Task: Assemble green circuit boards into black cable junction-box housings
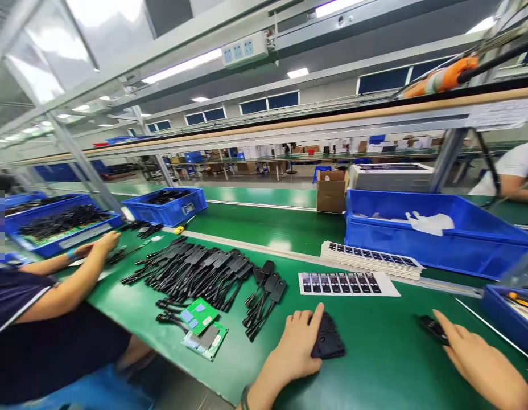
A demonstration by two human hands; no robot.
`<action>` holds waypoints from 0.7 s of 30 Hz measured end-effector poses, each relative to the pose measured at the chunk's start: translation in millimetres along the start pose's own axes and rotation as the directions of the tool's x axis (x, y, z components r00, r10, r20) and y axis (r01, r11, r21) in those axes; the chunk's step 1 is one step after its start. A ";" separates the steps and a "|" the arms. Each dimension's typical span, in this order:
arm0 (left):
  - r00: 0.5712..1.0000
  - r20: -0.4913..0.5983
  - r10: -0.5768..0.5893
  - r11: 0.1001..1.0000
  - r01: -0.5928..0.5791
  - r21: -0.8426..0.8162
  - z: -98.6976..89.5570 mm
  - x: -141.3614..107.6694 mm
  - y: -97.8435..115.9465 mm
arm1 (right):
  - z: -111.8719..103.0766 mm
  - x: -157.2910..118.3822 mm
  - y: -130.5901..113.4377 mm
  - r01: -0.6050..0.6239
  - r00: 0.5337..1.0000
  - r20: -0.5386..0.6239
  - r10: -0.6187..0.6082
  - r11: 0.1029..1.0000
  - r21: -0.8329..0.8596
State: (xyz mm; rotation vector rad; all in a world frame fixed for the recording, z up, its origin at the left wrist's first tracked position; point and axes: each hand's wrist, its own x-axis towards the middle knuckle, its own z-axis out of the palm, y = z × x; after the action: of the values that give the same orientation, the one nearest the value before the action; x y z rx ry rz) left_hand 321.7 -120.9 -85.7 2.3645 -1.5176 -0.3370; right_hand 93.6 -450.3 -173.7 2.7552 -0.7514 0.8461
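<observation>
My left hand [296, 344] rests on the bench, its index finger and thumb at two edges of a flat, dark, fabric-like piece [331, 339]. My right hand [475, 350], at the right, pinches a small black object [432, 328] whose exact kind I cannot make out. Beyond my left hand lies a printed label sheet [345, 283] with a row of dark labels. Left of it are a few black cable adapters [272, 287], and farther left a long pile of similar black adapters [204, 267]. Green circuit boards [199, 316] lie near the bench's front edge.
A large blue bin [417, 245] stands at the back right, with a stack of label sheets [370, 261] before it. Another blue bin [514, 313] is at far right. At left, a co-worker's hands [104, 245] work near blue bins of parts [63, 239].
</observation>
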 end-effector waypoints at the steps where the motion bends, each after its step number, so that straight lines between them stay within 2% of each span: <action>1: 0.998 0.003 0.068 0.997 -0.068 -0.026 -3.2 0.5 -2.1 | 8.7 0.1 4.6 0.002 1.000 -0.015 -0.002 0.999 -0.037; 2: 0.993 -0.006 0.120 0.991 -0.120 -0.057 -7.6 -0.9 -3.6 | 15.8 0.2 3.6 0.029 0.999 -0.018 -0.029 0.999 -0.026; 4: 0.983 -0.067 0.172 0.975 -0.180 -0.128 -18.1 -11.0 -4.6 | 20.1 0.0 -14.8 0.129 0.992 -0.006 -0.130 0.985 0.118; 6: 0.974 -0.116 0.197 0.953 -0.218 -0.212 -25.5 -28.6 -4.0 | 8.1 0.1 -50.1 0.222 0.967 0.043 -0.250 0.915 0.336; 8: 0.969 -0.084 0.231 0.922 -0.246 -0.298 -22.8 -46.0 -3.4 | -13.9 3.7 -92.8 0.211 0.920 0.204 -0.335 0.860 0.464; 10: 0.978 -0.005 0.210 0.895 -0.194 -0.401 -7.0 -55.5 -2.2 | -33.9 12.5 -131.9 0.179 0.843 0.347 -0.410 0.823 0.539; 12: 0.991 0.051 0.121 0.863 -0.079 -0.500 17.8 -55.4 1.7 | -44.2 24.4 -159.6 0.194 0.780 0.380 -0.497 0.770 0.608; 14: 0.996 0.006 0.084 0.838 -0.068 -0.541 41.2 -50.4 6.8 | -44.2 34.8 -174.7 0.210 0.745 0.375 -0.552 0.727 0.654; 16: 0.994 -0.096 0.042 0.824 -0.089 -0.560 51.2 -47.8 6.7 | -36.6 40.4 -181.4 0.222 0.735 0.363 -0.572 0.710 0.668; 17: 0.989 -0.146 0.005 0.820 -0.088 -0.566 48.8 -49.5 2.7 | -30.4 41.1 -183.3 0.242 0.734 0.349 -0.583 0.704 0.668; 19: 0.973 -0.227 -0.026 0.857 -0.096 -0.506 29.2 -61.5 -15.5 | -13.7 38.3 -186.5 0.331 0.717 0.296 -0.631 0.682 0.652; 20: 0.962 -0.271 -0.035 0.896 -0.090 -0.435 13.7 -71.8 -29.4 | -3.4 35.3 -188.4 0.394 0.699 0.262 -0.665 0.665 0.635; 21: 0.957 -0.288 0.028 0.953 -0.113 -0.280 -3.8 -84.3 -46.1 | 7.9 31.5 -190.6 0.454 0.688 0.228 -0.689 0.653 0.605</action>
State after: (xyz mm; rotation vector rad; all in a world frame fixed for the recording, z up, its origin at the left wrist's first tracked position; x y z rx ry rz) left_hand 327.1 -25.6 -97.3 2.0215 -1.3146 -0.1838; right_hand 217.0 -301.8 -164.0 3.3666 0.4580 0.2781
